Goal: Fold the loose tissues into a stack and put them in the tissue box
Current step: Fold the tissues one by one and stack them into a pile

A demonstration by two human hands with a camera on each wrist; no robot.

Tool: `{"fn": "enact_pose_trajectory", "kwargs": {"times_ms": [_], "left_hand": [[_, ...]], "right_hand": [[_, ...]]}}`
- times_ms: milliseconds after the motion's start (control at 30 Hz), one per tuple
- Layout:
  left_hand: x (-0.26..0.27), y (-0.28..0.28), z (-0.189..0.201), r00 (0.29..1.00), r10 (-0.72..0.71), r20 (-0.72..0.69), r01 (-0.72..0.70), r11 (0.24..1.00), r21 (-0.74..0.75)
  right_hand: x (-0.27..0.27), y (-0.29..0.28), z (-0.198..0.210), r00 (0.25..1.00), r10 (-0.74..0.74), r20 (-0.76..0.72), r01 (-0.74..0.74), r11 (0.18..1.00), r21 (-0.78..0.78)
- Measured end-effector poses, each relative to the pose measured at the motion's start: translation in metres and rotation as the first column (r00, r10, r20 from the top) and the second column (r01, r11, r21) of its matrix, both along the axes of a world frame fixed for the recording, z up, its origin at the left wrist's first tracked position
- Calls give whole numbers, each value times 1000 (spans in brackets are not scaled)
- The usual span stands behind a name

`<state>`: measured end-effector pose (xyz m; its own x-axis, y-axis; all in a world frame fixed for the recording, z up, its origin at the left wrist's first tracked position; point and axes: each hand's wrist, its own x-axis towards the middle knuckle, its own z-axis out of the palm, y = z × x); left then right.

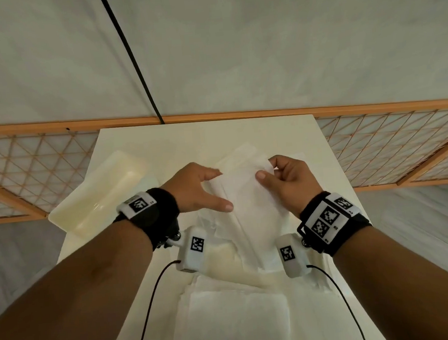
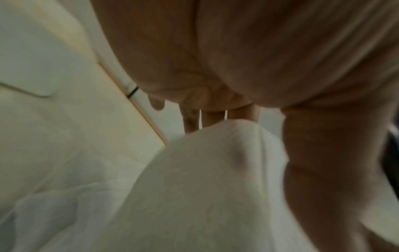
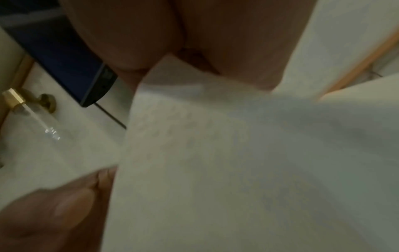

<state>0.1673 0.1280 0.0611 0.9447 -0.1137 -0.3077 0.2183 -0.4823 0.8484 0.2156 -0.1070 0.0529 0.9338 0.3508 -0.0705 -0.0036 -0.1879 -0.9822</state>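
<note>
Folded tissues (image 1: 229,319) lie nearest; beyond, left hand (image 1: 192,188) and right hand (image 1: 288,178) pinch one tissue (image 1: 249,197) lengthwise away. Right-wrist view alone shows a glass vial (image 3: 32,112).

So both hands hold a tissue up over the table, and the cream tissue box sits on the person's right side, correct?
Not quite. The head view shows the tissue box on the person's left side, beside the left hand. The rest holds: the left hand and right hand hold a tissue up over the table.
</note>
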Motion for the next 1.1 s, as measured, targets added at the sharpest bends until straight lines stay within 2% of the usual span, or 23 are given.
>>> {"fn": "enact_pose_trajectory", "kwargs": {"times_ms": [33,67,100,133,200,267,367,433,500,533,600,667,733,800,867,933,1000,1067,1100], "left_hand": [[-4,2,-9,996,63,-65,-76,974,-214],[-8,1,-21,980,134,-150,-184,901,-392],[-12,-3,-34,949,197,-247,-301,806,-511],[-18,-8,-46,910,251,-331,-405,718,-567],[-31,-18,-63,841,311,-443,-535,596,-598],[-41,-29,-75,801,321,-505,-592,549,-591],[-44,-38,-88,749,409,-521,-654,582,-483],[-42,-40,-93,717,485,-501,-685,624,-376],[-41,-39,-95,718,511,-473,-678,666,-311],[-41,-39,-95,720,517,-463,-675,678,-291],[-42,-39,-96,732,515,-447,-658,704,-268],[-44,-39,-97,743,488,-458,-636,727,-257],[-46,-39,-100,717,448,-535,-664,673,-327],[-50,-39,-101,645,401,-650,-726,587,-358],[-53,-42,-97,660,401,-635,-707,617,-345],[-55,-44,-97,728,433,-531,-651,679,-339],[-57,-46,-102,749,477,-460,-619,751,-230],[-57,-47,-111,725,531,-439,-637,759,-135],[-56,-47,-111,710,548,-443,-651,750,-116]], "right_hand": [[2,-1,-1,999,-32,-32,33,999,20],[4,-3,-5,995,-73,-70,77,996,42],[7,-4,-10,986,-126,-107,132,990,49],[9,-6,-16,975,-182,-129,187,982,26],[13,-9,-29,955,-274,-114,264,960,-96],[12,-13,-38,942,-322,-97,298,933,-203],[6,-18,-46,922,-299,-246,219,927,-306],[-3,-21,-49,899,-215,-382,54,919,-390],[-13,-21,-51,891,-141,-432,-69,898,-435],[-17,-18,-52,891,-118,-439,-85,906,-414],[-26,-7,-53,872,-61,-486,-85,958,-272],[-32,6,-52,813,34,-582,-109,990,-94],[-38,18,-53,745,127,-655,-164,986,5],[-43,24,-55,694,190,-694,-236,971,30],[-45,24,-59,671,218,-709,-282,959,28],[-44,23,-60,713,151,-685,-242,969,-38],[-43,20,-64,837,-36,-547,-129,957,-260],[-41,11,-66,933,-159,-324,-57,822,-566],[-43,8,-68,949,-141,-281,-81,755,-650]]}}
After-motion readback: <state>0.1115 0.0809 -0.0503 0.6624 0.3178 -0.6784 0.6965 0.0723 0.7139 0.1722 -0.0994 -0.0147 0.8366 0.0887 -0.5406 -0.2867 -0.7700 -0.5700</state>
